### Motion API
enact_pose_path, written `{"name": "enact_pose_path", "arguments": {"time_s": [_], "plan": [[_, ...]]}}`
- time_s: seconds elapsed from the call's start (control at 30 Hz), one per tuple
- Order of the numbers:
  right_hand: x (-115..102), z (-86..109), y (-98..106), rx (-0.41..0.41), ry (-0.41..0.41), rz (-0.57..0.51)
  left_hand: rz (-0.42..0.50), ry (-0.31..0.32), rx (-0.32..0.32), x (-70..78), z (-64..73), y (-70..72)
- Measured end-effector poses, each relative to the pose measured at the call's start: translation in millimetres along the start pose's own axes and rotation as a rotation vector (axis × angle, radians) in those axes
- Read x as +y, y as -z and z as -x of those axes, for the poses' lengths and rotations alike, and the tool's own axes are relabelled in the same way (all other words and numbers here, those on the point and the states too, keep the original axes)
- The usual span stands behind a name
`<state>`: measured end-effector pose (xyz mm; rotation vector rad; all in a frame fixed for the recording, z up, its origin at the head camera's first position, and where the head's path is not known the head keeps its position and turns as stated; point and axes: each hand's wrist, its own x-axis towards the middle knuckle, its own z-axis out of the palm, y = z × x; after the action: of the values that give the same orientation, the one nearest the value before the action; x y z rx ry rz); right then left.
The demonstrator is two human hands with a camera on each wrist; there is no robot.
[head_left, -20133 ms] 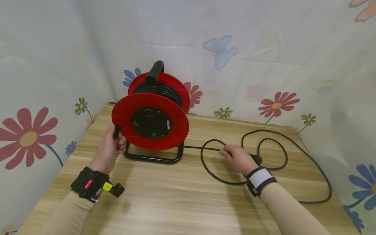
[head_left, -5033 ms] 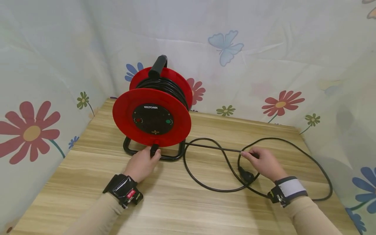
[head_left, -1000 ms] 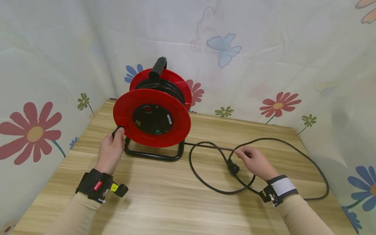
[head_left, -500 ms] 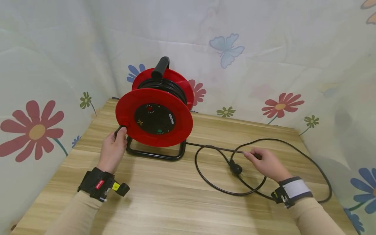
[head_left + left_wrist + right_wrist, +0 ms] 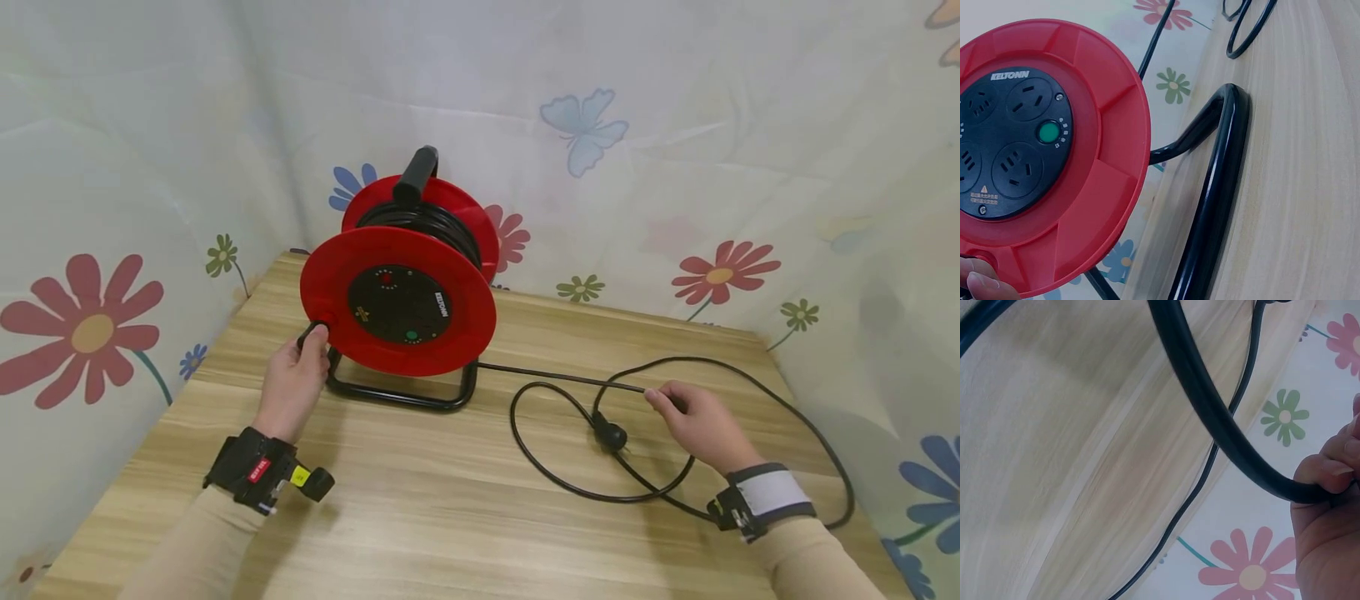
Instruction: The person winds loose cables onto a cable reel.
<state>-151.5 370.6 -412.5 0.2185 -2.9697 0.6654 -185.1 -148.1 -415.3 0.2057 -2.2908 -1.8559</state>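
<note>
The red cable reel point(image 5: 465, 333) stands at the left on a black tube frame point(image 5: 397, 400). Black cable is wound between its two discs. My left hand point(image 5: 288, 387) pinches the black crank knob point(image 5: 306, 333) at the front disc's lower left; in the left wrist view only its fingertips point(image 5: 988, 286) show. Out on the right, my right hand point(image 5: 705, 425) grips the black cable point(image 5: 1200, 403), its fingers curled round it. From the reel to that hand the cable runs nearly straight. Below that stretch the black plug point(image 5: 610, 435) lies among loose loops.
Loose cable point(image 5: 810, 429) curves along the right side of the wooden table point(image 5: 450, 517). Flower-printed sheeting point(image 5: 675, 150) encloses the back and both sides. The reel's carrying handle point(image 5: 416, 177) points upward, and sockets face the front disc's side.
Over the last second my right hand has moved right with the cable, and the left loop has shrunk. The crank knob, at the bottom five seconds ago, stays at lower left.
</note>
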Motion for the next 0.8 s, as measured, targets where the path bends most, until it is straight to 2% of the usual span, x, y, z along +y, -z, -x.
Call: {"name": "enact_pose_path", "arguments": {"time_s": [0.37,0.57,0.8], "plan": [[-1,-3.6,-14,0.029,0.016,-0.006,0.002,-0.014,-0.003,9.1,-1.5,4.1],[-7,-5.9,-20,0.003,0.010,-0.030,-0.022,-0.039,0.018,19.3,-2.6,6.7],[-15,-10.1,-28,-0.017,0.007,-0.042,-0.042,-0.086,0.005,29.0,-7.8,9.9]]}}
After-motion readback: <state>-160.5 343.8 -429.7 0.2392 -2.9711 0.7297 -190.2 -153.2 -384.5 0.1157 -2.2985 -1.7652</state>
